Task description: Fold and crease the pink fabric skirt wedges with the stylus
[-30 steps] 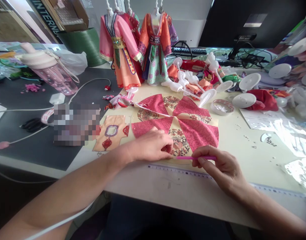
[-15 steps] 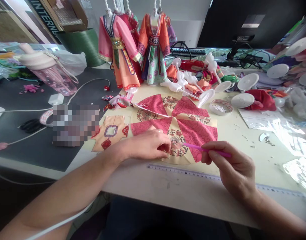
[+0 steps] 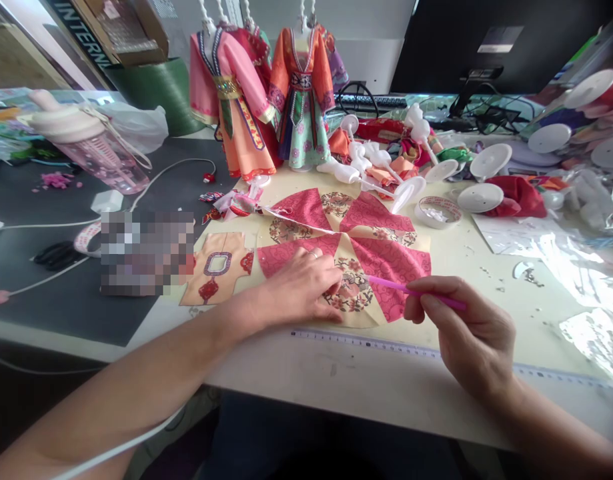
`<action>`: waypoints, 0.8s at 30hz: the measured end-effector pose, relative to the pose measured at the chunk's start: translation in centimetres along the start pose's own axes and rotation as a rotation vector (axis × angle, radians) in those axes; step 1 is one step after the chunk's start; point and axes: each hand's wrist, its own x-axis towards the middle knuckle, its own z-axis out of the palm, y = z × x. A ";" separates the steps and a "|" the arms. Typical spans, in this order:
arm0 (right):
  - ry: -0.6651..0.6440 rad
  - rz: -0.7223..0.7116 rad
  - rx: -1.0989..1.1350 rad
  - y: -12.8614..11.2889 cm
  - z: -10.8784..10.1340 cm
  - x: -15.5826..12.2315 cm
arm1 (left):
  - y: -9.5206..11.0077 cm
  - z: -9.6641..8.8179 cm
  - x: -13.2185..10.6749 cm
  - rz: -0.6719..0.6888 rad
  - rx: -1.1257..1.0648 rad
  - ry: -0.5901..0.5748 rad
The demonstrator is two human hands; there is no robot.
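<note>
A round fabric piece with pink and cream floral wedges lies flat on the cream table. My left hand rests on its near left part, fingers curled and pressing the cloth down. My right hand pinches a thin pink stick whose tip points left onto the floral wedge, close to my left fingertips. A small orange garment piece lies to the left of the round fabric.
Two dressed doll gowns stand at the back. White doll stands, a tape roll and cloth scraps clutter the right. A pink bottle, cables and a blurred object sit left. A ruler runs along the near edge.
My right hand has lifted the pink stick from the fabric's near edge and turned its tip up onto the floral wedge. My left hand has shifted slightly further onto the cloth.
</note>
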 end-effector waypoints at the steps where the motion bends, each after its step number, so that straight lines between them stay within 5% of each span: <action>1: 0.005 -0.003 0.006 0.0 0.0 0.0 | -0.1 -0.1 0.0 -0.003 -0.010 0.002; 9: 0.035 -0.022 0.046 -0.2 0.1 0.2 | -0.6 -1.2 -0.3 0.002 -0.115 0.077; 24: 0.040 -0.011 0.054 -0.2 -0.1 0.0 | -0.5 0.0 0.1 0.038 0.086 0.057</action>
